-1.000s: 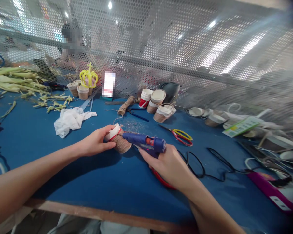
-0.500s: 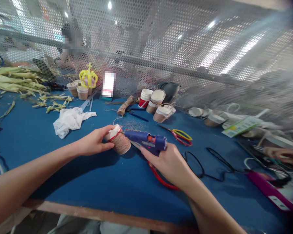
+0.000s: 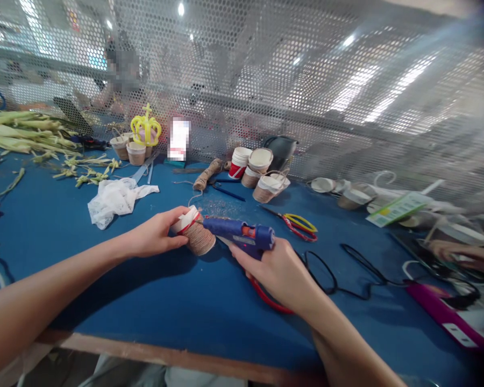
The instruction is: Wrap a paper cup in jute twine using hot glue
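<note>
Over the last second our left grip [image 3: 161, 235] hardly shifts: its fingers close around the white, red-banded end of a twine-wrapped cup [image 3: 200, 237], tilted over the bench [image 3: 145, 312]. Just right of it, the nozzle of the blue glue gun [image 3: 239, 232] stays at the red band, though we cannot tell whether it touches. Our right grip [image 3: 272, 267] is wrapped around the gun's handle, so we judge the work at the cup steady. What is new is a co-worker's hand [image 3: 454, 252] at the far right, well apart from ours. Around us, from the left, we see green stalks [image 3: 24, 129], a crumpled white cloth [image 3: 115, 201], a yellow crown [image 3: 146, 130], a hank of twine [image 3: 207, 175] behind the cup and more wrapped cups [image 3: 266, 188]. A red-handled tool [image 3: 268, 302] lies partly hidden under our right grip, and a black cable [image 3: 386, 280] loops beyond it near the purple power strip [image 3: 431, 303]; both could hinder the gun.
</note>
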### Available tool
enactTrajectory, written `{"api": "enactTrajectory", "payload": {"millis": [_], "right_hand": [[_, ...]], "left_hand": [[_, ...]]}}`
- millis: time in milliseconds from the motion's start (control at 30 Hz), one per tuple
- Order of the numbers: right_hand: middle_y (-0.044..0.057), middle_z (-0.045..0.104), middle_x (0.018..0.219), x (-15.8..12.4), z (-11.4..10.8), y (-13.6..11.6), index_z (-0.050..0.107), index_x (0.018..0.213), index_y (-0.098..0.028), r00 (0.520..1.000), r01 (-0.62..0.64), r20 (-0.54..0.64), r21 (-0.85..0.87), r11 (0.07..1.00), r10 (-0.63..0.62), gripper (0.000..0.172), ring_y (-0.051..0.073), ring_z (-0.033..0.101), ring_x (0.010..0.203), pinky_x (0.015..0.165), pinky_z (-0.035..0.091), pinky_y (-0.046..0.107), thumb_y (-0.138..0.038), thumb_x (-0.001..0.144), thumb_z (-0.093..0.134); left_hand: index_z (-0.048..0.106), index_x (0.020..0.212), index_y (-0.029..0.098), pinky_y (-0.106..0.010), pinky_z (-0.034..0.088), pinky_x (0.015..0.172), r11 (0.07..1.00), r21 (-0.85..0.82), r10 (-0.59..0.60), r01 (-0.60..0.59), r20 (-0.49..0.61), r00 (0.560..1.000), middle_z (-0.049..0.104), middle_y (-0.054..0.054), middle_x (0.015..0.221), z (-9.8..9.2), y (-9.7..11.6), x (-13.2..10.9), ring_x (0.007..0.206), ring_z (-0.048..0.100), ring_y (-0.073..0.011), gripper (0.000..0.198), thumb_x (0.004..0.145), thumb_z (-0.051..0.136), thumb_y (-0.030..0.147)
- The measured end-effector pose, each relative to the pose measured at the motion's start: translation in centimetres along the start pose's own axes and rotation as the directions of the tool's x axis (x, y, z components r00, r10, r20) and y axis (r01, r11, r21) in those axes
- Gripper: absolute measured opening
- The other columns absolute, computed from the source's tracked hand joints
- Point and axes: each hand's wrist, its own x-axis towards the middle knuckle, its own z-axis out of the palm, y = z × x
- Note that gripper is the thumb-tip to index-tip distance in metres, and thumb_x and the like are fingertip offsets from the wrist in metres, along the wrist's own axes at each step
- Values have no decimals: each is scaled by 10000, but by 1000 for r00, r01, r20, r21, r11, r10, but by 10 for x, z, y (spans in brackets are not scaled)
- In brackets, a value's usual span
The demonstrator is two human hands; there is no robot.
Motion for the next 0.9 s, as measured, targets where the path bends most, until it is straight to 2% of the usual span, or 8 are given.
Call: {"api": "enactTrajectory", "payload": {"millis": [233,400,567,733,833,900], "right_hand": [[-4,558,491,-2,1,-3,515,574,-191,999,26,-32,5,1000,-26,183,134,498,454,461,405,250,-280,730,553],[5,592,547,-3,2,-4,560,642,-175,997,54,-53,2,999,-54,135,138,519,502,516,430,250,-257,746,533],[-10,572,525,-5,4,-4,512,585,-179,993,104,-51,-5,995,-104,173,121,500,482,483,411,230,-253,738,543],[8,579,524,1,1,1,540,618,-168,999,2,-35,-19,1000,-2,184,139,518,500,488,420,243,-300,746,533],[1,564,478,1,-1,0,537,632,-169,997,-71,10,19,997,71,194,130,505,441,436,409,236,-321,752,521],[-13,536,431,-1,-1,-2,511,592,-179,997,-75,18,34,997,74,207,120,487,400,414,400,230,-317,746,526]], "left_hand": [[450,1142,141,-299,428,820,1000,6,10,-10,5,1000,588,-76,1063,-1,1,1,922,559,-195,406,746,532,173],[436,1147,129,-303,441,793,1000,-17,-7,7,0,1000,596,-80,1034,0,1,2,889,566,-195,414,746,530,179],[458,1135,146,-289,436,790,1000,7,22,-22,8,1000,590,-66,1044,0,1,0,901,558,-189,389,753,527,172],[429,1146,135,-292,444,760,999,23,-24,24,9,1000,603,-65,990,0,0,0,838,566,-183,415,749,538,188],[416,1159,133,-300,445,759,999,34,-29,29,15,999,600,-70,992,-1,0,0,830,567,-184,430,749,536,187],[420,1157,138,-301,440,780,999,34,-11,11,15,1000,591,-72,1023,-1,0,1,864,563,-186,425,749,531,179]]}}
